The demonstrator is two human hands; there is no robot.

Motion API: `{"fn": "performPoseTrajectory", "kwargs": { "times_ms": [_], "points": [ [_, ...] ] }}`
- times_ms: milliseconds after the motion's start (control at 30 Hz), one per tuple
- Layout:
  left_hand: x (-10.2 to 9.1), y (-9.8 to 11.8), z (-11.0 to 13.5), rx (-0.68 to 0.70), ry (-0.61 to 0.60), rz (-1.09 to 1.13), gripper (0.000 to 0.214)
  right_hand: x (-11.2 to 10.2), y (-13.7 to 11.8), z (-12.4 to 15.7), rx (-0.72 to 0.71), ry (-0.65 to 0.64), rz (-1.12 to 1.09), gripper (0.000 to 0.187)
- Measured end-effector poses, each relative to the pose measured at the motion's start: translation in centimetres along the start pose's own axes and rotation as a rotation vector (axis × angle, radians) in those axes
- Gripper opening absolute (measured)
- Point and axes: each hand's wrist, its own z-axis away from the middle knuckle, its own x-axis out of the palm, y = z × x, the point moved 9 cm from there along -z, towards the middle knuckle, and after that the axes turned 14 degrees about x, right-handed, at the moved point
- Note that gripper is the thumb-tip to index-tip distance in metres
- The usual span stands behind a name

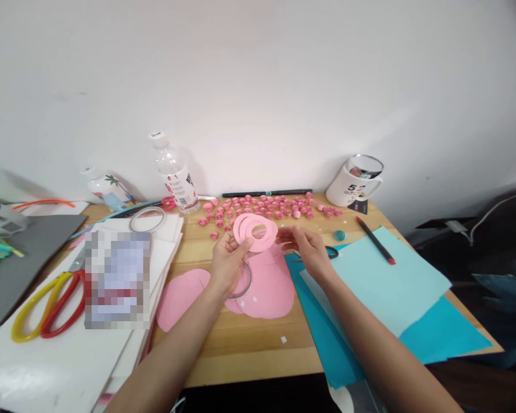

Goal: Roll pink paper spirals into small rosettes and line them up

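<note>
My left hand (pixel 230 261) is closed on a pink paper spiral (pixel 263 244), a cut strip wound in loose rings and held above the table. Beside the spiral's right edge is my right hand (pixel 312 249), its fingers loosely bent and apart; I see nothing held in them. Dark-handled scissors (pixel 333 252) show behind the right hand, with a blade tip on its other side. Below the hands lies a stack of pink paper circles (pixel 270 292), with a tape ring (pixel 248 281) partly hidden by my left hand. More pink circles (pixel 176 295) lie to the left.
Many small pink paper rolls (pixel 262 203) spread along the back. A bottle (pixel 178 180) and a mug (pixel 355 183) stand by the wall. Red-and-yellow scissors (pixel 64 304) lie on white sheets at left. Blue paper (pixel 447 330) and a dark pencil (pixel 376 241) lie at right.
</note>
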Motion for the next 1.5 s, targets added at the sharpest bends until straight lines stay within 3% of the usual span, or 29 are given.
{"fn": "performPoseTrajectory", "kwargs": {
  "times_ms": [100,233,333,433,533,600,733,800,867,933,1033,1200,1367,1500],
  "points": [
    [0.3,-0.2,0.3,0.005,-0.03,-0.039,0.051,1.9,-0.7,0.7,-0.006,-0.19,-0.114,0.037],
    [1.4,-0.2,0.6,0.019,-0.157,-0.096,0.051,2.6,-1.0,1.0,-0.047,-0.237,-0.107,0.026],
    [1.2,-0.3,0.4,0.033,-0.163,-0.129,0.04,2.4,-1.0,0.9,-0.061,-0.246,-0.083,0.023],
    [0.3,-0.2,0.1,0.037,-0.102,-0.19,0.04,2.6,-1.0,1.1,-0.035,-0.308,-0.064,0.034],
    [0.3,1.2,0.0,0.157,-0.126,-0.368,0.061,2.5,-0.9,1.2,0.011,-0.305,-0.074,0.057],
    [1.6,2.6,0.3,0.32,-0.264,-0.563,0.074,2.2,-0.6,1.1,0.044,-0.272,-0.08,0.059],
    [4.8,3.0,2.2,0.591,-0.654,-0.896,0.088,1.9,0.2,0.9,0.13,-0.243,-0.146,0.035],
    [5.5,2.8,3.2,0.697,-0.773,-0.946,0.082,2.1,0.6,0.9,0.172,-0.257,-0.203,0.028],
    [5.6,2.7,3.9,0.755,-0.81,-0.937,0.059,2.6,0.8,1.0,0.202,-0.292,-0.251,0.025],
    [5.2,2.7,3.8,0.732,-0.762,-0.898,0.043,3.0,0.8,1.1,0.211,-0.327,-0.294,0.023],
    [3.9,3.1,2.9,0.62,-0.56,-0.776,0.033,3.0,0.4,1.2,0.182,-0.343,-0.3,0.028],
    [0.7,1.7,0.7,0.229,-0.162,-0.379,0.027,1.9,-0.4,1.1,0.088,-0.26,-0.056,0.036],
    [-0.2,0.1,0.0,0.057,-0.046,-0.181,0.029,2.6,-0.2,1.3,0.105,-0.308,-0.042,0.037],
    [-0.5,-0.1,0.1,0.025,-0.052,-0.261,0.027,3.2,0.6,1.5,0.163,-0.335,-0.087,0.036]
  ]
}}
